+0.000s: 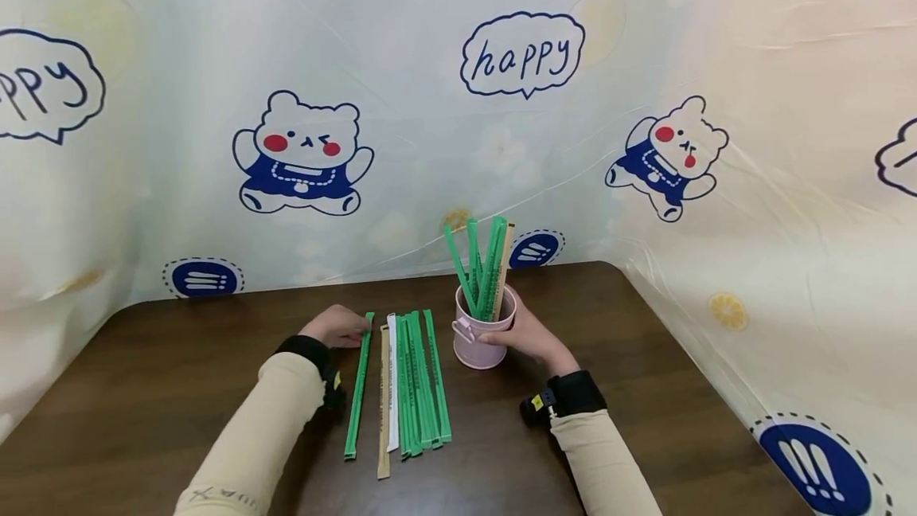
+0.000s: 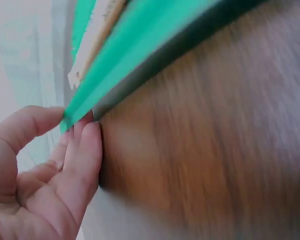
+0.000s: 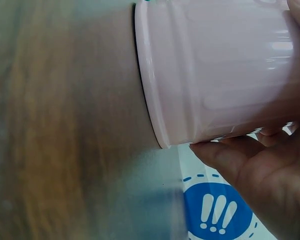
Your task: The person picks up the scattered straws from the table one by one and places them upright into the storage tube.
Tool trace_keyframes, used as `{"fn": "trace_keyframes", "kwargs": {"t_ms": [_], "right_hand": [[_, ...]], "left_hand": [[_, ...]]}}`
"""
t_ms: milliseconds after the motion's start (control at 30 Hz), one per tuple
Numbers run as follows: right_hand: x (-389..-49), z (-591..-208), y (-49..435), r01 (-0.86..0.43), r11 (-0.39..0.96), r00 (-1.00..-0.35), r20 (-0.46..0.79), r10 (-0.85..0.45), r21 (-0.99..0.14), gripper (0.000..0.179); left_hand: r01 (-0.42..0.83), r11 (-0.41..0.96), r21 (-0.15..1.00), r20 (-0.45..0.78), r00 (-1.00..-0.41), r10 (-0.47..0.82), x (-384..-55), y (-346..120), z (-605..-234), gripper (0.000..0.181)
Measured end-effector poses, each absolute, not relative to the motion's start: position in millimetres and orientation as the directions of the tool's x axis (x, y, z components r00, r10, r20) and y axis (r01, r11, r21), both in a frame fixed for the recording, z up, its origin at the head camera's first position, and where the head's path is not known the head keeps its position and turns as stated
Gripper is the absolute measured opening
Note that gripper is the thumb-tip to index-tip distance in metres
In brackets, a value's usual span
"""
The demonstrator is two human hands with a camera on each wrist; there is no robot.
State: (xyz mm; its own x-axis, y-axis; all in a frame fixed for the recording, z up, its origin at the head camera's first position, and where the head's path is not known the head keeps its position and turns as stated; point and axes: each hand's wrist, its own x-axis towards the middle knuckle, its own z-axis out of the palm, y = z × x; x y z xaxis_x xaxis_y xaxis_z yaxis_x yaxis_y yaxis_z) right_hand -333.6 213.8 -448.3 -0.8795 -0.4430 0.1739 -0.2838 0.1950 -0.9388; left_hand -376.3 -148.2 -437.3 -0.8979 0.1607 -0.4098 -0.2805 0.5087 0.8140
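Note:
My left hand (image 1: 338, 326) pinches the far end of a green paper-wrapped straw (image 1: 359, 388) between thumb and fingers. In the left wrist view that straw (image 2: 135, 55) slants up from the fingertips, close over the wood. Right beside it in the head view lies a row: a tan wrapped straw (image 1: 384, 412), a white one (image 1: 392, 388) and several green ones (image 1: 421, 388). My right hand (image 1: 528, 333) grips a small pink bucket (image 1: 478, 353) from the right side, thumb across its front. Several green wrapped straws (image 1: 490, 269) and a tan one (image 1: 504, 269) stand upright in the bucket.
A dark brown wooden table (image 1: 215, 388) carries everything. Behind and to the right of it hangs a pale sheet (image 1: 423, 142) printed with bears and the word happy. Each wrist wears a black band with a small camera (image 1: 537, 404).

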Motion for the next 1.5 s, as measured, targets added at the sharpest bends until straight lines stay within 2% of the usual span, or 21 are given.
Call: {"fn": "trace_keyframes", "kwargs": {"t_ms": [167, 333, 533, 667, 767, 900, 1067, 1300, 1500], "right_hand": [[-334.9, -436.2, 220.3, -0.281, 0.207, -0.901, 0.183, -0.394, -0.937, 0.104], [-336.0, -428.0, 221.2, -0.285, 0.213, -0.894, 0.18, -0.41, -0.935, 0.105], [-336.4, -421.3, 221.5, -0.284, 0.231, -0.902, 0.178, -0.393, -0.931, 0.108], [-337.1, -422.6, 222.8, -0.273, 0.245, -0.904, 0.161, -0.396, -0.93, 0.109], [-337.9, -426.3, 222.8, -0.268, 0.248, -0.904, 0.153, -0.4, -0.931, 0.108], [-337.5, -432.2, 221.4, -0.266, 0.245, -0.903, 0.151, -0.403, -0.933, 0.106], [-337.5, -440.5, 216.4, -0.261, 0.224, -0.901, 0.154, -0.404, -0.939, 0.103], [-334.0, -456.7, 212.4, -0.244, 0.214, -0.9, 0.138, -0.413, -0.946, 0.103], [-335.5, -450.5, 214.3, -0.244, 0.224, -0.905, 0.139, -0.403, -0.944, 0.104]], "left_hand": [[-0.216, 0.41, 0.886, -0.359, -0.879, 0.313, -383.5, -160.4, -417.3, 0.048], [-0.076, 0.289, 0.954, -0.187, -0.906, 0.379, -382.9, -165.1, -366.1, 0.033], [0.158, 0.156, 0.975, 0.106, -0.95, 0.294, -362.7, -126.2, -272.6, 0.012], [0.282, 0.119, 0.952, 0.263, -0.953, 0.152, -345.8, -86.4, -219.4, 0.014], [0.365, 0.092, 0.927, 0.355, -0.929, 0.102, -340.7, -56.8, -197.3, 0.021], [0.43, 0.065, 0.9, 0.42, -0.899, 0.122, -341.5, -23.2, -198.7, 0.024], [0.478, 0.134, 0.868, 0.456, -0.874, 0.168, -349.5, 2.1, -230.2, 0.028], [0.475, 0.212, 0.854, 0.439, -0.877, 0.197, -362.4, 8.9, -278.3, 0.03], [0.503, 0.221, 0.835, 0.476, -0.863, 0.166, -367.5, 13.1, -276.6, 0.033]]}}
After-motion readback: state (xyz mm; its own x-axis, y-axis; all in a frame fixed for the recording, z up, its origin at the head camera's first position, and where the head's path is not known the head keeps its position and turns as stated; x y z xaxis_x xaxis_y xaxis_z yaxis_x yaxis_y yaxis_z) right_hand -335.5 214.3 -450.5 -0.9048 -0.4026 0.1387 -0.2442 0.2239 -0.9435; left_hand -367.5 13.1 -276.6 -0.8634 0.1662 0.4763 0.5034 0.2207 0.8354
